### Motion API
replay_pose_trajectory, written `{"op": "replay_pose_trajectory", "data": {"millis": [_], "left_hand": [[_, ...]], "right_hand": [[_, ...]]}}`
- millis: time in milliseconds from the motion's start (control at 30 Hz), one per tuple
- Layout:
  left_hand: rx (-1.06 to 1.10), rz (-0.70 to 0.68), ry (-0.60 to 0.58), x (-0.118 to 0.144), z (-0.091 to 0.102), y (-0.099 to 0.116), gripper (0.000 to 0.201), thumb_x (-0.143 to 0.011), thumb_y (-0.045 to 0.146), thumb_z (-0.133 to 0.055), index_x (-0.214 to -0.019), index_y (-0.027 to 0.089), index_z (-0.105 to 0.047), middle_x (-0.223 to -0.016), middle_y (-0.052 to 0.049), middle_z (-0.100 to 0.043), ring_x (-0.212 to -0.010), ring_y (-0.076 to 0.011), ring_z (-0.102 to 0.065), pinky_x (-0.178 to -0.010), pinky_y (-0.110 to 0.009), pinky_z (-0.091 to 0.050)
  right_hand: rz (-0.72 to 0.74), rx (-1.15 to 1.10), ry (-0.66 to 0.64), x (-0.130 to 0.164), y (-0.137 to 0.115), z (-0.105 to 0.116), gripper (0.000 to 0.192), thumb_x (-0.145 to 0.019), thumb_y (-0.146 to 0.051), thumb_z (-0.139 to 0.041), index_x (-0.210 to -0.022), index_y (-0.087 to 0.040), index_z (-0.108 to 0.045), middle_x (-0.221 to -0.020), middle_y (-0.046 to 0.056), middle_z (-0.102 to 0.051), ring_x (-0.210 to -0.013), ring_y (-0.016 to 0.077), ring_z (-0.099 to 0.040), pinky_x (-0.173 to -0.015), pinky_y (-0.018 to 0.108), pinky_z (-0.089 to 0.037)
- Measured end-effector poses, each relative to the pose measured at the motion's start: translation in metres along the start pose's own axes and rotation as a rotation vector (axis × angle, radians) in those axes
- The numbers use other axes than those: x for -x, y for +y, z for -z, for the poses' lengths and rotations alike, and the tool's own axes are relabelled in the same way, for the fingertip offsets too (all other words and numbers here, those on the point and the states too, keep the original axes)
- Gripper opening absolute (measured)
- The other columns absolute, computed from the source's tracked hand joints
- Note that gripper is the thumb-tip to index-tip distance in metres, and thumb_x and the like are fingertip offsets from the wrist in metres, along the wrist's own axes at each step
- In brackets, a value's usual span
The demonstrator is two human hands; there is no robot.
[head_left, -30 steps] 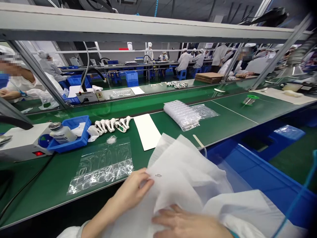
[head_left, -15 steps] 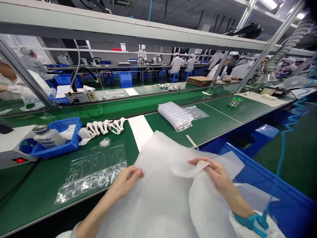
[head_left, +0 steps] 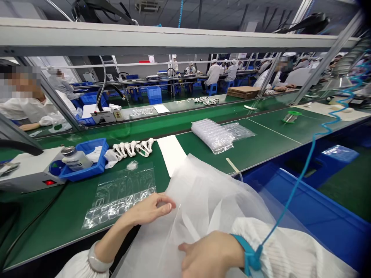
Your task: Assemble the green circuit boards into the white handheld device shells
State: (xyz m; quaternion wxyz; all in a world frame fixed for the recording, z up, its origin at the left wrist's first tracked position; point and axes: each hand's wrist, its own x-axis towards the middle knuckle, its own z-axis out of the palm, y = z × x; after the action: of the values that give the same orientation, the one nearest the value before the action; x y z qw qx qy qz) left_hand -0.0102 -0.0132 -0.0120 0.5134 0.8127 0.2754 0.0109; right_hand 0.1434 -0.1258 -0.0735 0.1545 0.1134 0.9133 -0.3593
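A large white translucent sheet (head_left: 203,185) spreads in front of me, creased, with overlapping layers and its far corner on the bench. My left hand (head_left: 152,208) is at its left edge, thumb and fingers close together on the edge. Low over the sheet is my right hand (head_left: 211,255), back of the hand up and thumb pointing left; its other fingers are blurred and partly cut off by the frame. A blue wrist strap (head_left: 247,253) with a coiled cord is on that wrist. Beside my left hand lies a clear plastic blister tray (head_left: 121,199).
A white strip (head_left: 172,152), stacked clear trays (head_left: 213,135) and a solder spool (head_left: 291,117) lie on the green bench. At left are a blue bin (head_left: 100,164) with a bottle (head_left: 75,159) and white parts (head_left: 133,148). A large blue bin (head_left: 324,216) stands right. Co-workers sit beyond.
My right hand has swung left and down across the sheet, carrying its right part over. My left hand stays at the left edge, fingers a little straighter. The view has shifted left.
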Motion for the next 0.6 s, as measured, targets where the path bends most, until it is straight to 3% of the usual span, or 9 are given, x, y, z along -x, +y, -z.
{"op": "replay_pose_trajectory", "data": {"millis": [167, 333, 400, 467, 533, 600], "left_hand": [[-0.055, 0.059, 0.061, 0.005, -0.007, 0.010, 0.041, -0.077, 0.053, -0.059, -0.103, 0.023, -0.069, -0.115, -0.004, -0.066, -0.100, -0.0240, -0.058, -0.083, -0.030, -0.042], [-0.106, 0.113, 0.131, 0.003, -0.018, 0.017, 0.043, -0.074, 0.053, -0.061, -0.104, 0.023, -0.068, -0.116, -0.007, -0.065, -0.109, -0.0298, -0.054, -0.091, -0.036, -0.039], [-0.100, 0.092, 0.189, 0.000, -0.021, 0.015, 0.034, -0.074, 0.049, -0.061, -0.093, 0.022, -0.070, -0.105, -0.006, -0.068, -0.100, -0.0284, -0.056, -0.084, -0.033, -0.041], [-0.061, 0.060, 0.238, -0.004, -0.021, 0.010, 0.027, -0.079, 0.041, -0.054, -0.076, 0.019, -0.069, -0.084, -0.004, -0.069, -0.080, -0.0227, -0.058, -0.071, -0.029, -0.041], [-0.021, 0.062, 0.275, -0.008, -0.018, 0.001, 0.029, -0.080, 0.034, -0.049, -0.064, 0.017, -0.065, -0.067, -0.001, -0.063, -0.065, -0.0180, -0.053, -0.060, -0.026, -0.037], [0.008, 0.081, 0.290, -0.011, -0.014, -0.008, 0.027, -0.078, 0.031, -0.048, -0.059, 0.016, -0.060, -0.059, 0.001, -0.057, -0.060, -0.0159, -0.049, -0.056, -0.025, -0.033]], "right_hand": [[-0.061, -0.033, -0.050, -0.007, -0.008, 0.028, 0.026, -0.064, -0.017, -0.061, -0.048, -0.022, -0.042, -0.041, -0.011, -0.048, -0.049, 0.0156, -0.054, -0.082, 0.045, -0.042], [-0.134, -0.028, -0.048, -0.017, -0.005, 0.029, 0.013, -0.073, -0.019, -0.059, -0.062, -0.023, -0.052, -0.049, -0.010, -0.052, -0.057, 0.0160, -0.057, -0.074, 0.038, -0.043], [-0.168, 0.016, -0.012, -0.010, -0.009, 0.030, 0.004, -0.077, -0.022, -0.060, -0.072, -0.023, -0.060, -0.052, -0.009, -0.055, -0.057, 0.0159, -0.057, -0.075, 0.038, -0.044], [-0.222, 0.112, 0.102, 0.007, -0.020, 0.028, 0.004, -0.078, -0.025, -0.060, -0.080, -0.023, -0.063, -0.058, -0.006, -0.060, -0.059, 0.0175, -0.058, -0.078, 0.042, -0.046], [-0.311, 0.228, 0.302, 0.032, -0.038, 0.019, 0.008, -0.077, -0.025, -0.060, -0.084, -0.021, -0.064, -0.068, 0.000, -0.065, -0.066, 0.0213, -0.061, -0.078, 0.044, -0.047], [-0.400, 0.224, 0.494, 0.060, -0.058, 0.003, 0.012, -0.079, -0.025, -0.058, -0.088, -0.019, -0.064, -0.078, 0.005, -0.067, -0.073, 0.0231, -0.063, -0.072, 0.037, -0.050]]}}
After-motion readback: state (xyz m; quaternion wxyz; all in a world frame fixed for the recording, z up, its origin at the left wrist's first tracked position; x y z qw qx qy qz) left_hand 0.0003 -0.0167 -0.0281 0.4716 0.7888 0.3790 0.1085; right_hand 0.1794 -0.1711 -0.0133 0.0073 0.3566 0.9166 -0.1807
